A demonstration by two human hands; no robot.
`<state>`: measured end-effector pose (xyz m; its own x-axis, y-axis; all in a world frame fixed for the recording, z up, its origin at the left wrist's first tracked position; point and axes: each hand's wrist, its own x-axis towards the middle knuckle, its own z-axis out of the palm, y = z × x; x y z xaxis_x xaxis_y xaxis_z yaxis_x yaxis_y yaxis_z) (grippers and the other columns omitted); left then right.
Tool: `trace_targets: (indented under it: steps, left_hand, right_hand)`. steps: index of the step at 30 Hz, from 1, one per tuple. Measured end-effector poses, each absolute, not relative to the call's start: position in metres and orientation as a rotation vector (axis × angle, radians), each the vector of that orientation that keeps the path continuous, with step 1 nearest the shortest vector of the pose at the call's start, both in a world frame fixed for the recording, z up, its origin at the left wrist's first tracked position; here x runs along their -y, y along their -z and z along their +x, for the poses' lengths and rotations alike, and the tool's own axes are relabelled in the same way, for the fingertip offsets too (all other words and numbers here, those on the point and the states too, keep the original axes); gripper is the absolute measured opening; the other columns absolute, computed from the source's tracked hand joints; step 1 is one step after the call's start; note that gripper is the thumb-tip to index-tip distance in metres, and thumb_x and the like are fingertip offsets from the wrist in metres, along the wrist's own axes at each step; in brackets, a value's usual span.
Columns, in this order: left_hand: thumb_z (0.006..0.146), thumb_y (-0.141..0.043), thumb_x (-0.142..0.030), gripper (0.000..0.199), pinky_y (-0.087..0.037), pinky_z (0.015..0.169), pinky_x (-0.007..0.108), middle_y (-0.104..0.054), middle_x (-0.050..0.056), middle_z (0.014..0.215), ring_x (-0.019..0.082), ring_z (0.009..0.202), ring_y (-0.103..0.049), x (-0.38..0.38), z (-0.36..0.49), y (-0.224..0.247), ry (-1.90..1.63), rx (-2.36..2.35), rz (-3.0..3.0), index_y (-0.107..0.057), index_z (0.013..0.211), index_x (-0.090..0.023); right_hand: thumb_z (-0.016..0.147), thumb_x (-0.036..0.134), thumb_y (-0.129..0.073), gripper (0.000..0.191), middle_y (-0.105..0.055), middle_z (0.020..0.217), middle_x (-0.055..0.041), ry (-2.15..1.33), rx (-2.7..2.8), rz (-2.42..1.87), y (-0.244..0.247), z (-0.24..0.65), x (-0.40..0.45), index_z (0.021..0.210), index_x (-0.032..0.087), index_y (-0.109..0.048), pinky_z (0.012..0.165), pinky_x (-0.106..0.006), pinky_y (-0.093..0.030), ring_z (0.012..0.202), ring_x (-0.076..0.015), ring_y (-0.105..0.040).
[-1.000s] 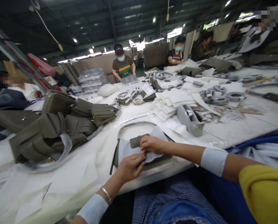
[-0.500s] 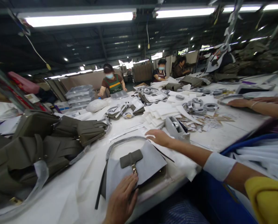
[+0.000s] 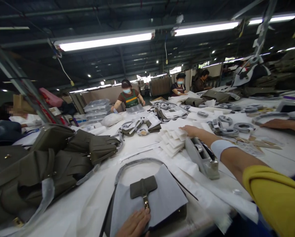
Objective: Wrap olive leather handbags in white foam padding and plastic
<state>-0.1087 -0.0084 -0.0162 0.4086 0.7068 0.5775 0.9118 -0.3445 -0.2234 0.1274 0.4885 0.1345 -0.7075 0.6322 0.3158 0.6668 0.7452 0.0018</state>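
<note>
A dark olive handbag (image 3: 172,214) lies in front of me, its front covered by a pale grey sheet (image 3: 167,189). On top rests an olive flap tab with a gold metal clasp (image 3: 146,201), and a wrapped handle (image 3: 134,160) arches behind. My left hand (image 3: 137,223) lies flat on the sheet, its fingertips at the clasp. Stretched out across the table, my right hand (image 3: 190,130) touches a stack of white sheets (image 3: 172,140); how its fingers are set is too small to make out. Beneath that forearm stands a grey tape dispenser (image 3: 201,158).
Olive bags (image 3: 38,177) are heaped at the left. Wrapped ring-shaped handles (image 3: 223,128) and paper scraps are spread at the right. A co-worker's hand (image 3: 276,123) rests at the far right. Two masked people (image 3: 131,98) work across the table, near stacked clear trays (image 3: 96,110).
My right hand has moved from beside the handbag's handle out to the white sheets. My left hand stays at the clasp. The camera view has shifted.
</note>
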Motion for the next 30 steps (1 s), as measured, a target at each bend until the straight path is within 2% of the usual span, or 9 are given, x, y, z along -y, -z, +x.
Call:
trace_targets:
  steps: [5,10,12,16,18,20,22,25,30]
  left_hand:
    - [0.088,-0.058,-0.016,0.041,-0.050,0.104,0.024,-0.071,0.007,0.123,0.018,0.114,-0.067,0.011,-0.103,0.010,0.588,1.419,-2.159,-0.061,0.129,-0.015]
    - [0.089,-0.057,-0.021,0.047,-0.052,0.105,0.035,-0.064,0.008,0.134,0.022,0.123,-0.062,0.022,-0.084,-0.013,0.678,1.707,-2.215,-0.054,0.136,-0.018]
    - [0.090,-0.056,-0.021,0.045,-0.051,0.107,0.040,-0.064,0.007,0.134,0.022,0.124,-0.061,0.025,-0.079,-0.019,0.774,1.782,-2.219,-0.054,0.136,-0.020]
    - [0.091,-0.056,-0.022,0.044,-0.049,0.109,0.043,-0.063,0.009,0.135,0.023,0.125,-0.060,0.026,-0.076,-0.022,0.891,1.849,-2.243,-0.055,0.135,-0.021]
    - [0.092,-0.056,-0.022,0.043,-0.048,0.110,0.042,-0.064,0.008,0.134,0.022,0.124,-0.061,0.027,-0.076,-0.022,0.916,1.875,-2.243,-0.055,0.135,-0.021]
    - [0.093,-0.055,-0.023,0.042,-0.047,0.111,0.042,-0.064,0.008,0.134,0.021,0.124,-0.061,0.028,-0.075,-0.022,0.931,1.889,-2.249,-0.055,0.135,-0.021]
    - [0.093,-0.055,-0.023,0.042,-0.047,0.111,0.041,-0.064,0.008,0.135,0.021,0.124,-0.061,0.029,-0.075,-0.022,0.943,1.886,-2.249,-0.055,0.135,-0.022]
    - [0.092,-0.056,-0.025,0.041,-0.048,0.110,0.041,-0.065,0.008,0.133,0.021,0.123,-0.061,0.030,-0.075,-0.021,0.952,1.860,-2.233,-0.056,0.134,-0.022]
    - [0.093,-0.055,-0.026,0.039,-0.048,0.110,0.041,-0.066,0.008,0.131,0.021,0.123,-0.061,0.030,-0.076,-0.020,0.956,1.857,-2.224,-0.057,0.132,-0.020]
  right_hand:
    - [0.088,0.018,-0.055,0.029,-0.075,0.099,-0.0163,0.234,2.698,-1.005,-0.154,0.128,-0.476,0.110,0.016,-0.073,0.082,-0.040,-0.052,0.088,-0.0273,-0.070]
    - [0.092,0.014,-0.043,0.045,-0.066,0.127,-0.0183,0.311,2.643,-0.837,-0.172,0.103,-0.395,0.132,0.014,-0.061,0.094,-0.045,-0.047,0.111,-0.0317,-0.064]
    - [0.094,0.020,-0.044,0.046,-0.061,0.136,-0.0149,0.290,2.667,-0.670,-0.170,0.085,-0.338,0.139,0.017,-0.055,0.097,-0.043,-0.044,0.119,-0.0306,-0.059]
    - [0.095,0.032,-0.049,0.045,-0.064,0.134,-0.0099,0.128,2.786,-0.221,-0.146,0.063,-0.222,0.139,0.023,-0.056,0.089,-0.038,-0.048,0.108,-0.0276,-0.064]
    - [0.092,0.046,-0.056,0.050,-0.063,0.136,-0.0104,0.012,2.925,-0.022,-0.126,0.060,-0.190,0.137,0.025,-0.058,0.091,-0.042,-0.049,0.111,-0.0305,-0.063]
    - [0.086,0.054,-0.063,0.058,-0.058,0.141,-0.0119,-0.063,3.038,0.150,-0.107,0.061,-0.183,0.137,0.028,-0.059,0.099,-0.050,-0.044,0.122,-0.0354,-0.057]
    - [0.086,0.052,-0.065,0.058,-0.053,0.146,-0.0123,-0.125,3.086,0.229,-0.093,0.063,-0.194,0.140,0.033,-0.056,0.103,-0.054,-0.040,0.128,-0.0362,-0.052]
    - [0.092,0.045,-0.060,0.053,-0.055,0.144,-0.0125,-0.155,3.107,0.251,-0.090,0.063,-0.216,0.144,0.034,-0.052,0.100,-0.048,-0.043,0.121,-0.0308,-0.058]
    - [0.096,0.050,-0.053,0.048,-0.062,0.133,-0.0129,-0.037,3.017,0.217,-0.108,0.051,-0.202,0.140,0.031,-0.057,0.096,-0.044,-0.046,0.113,-0.0286,-0.061]
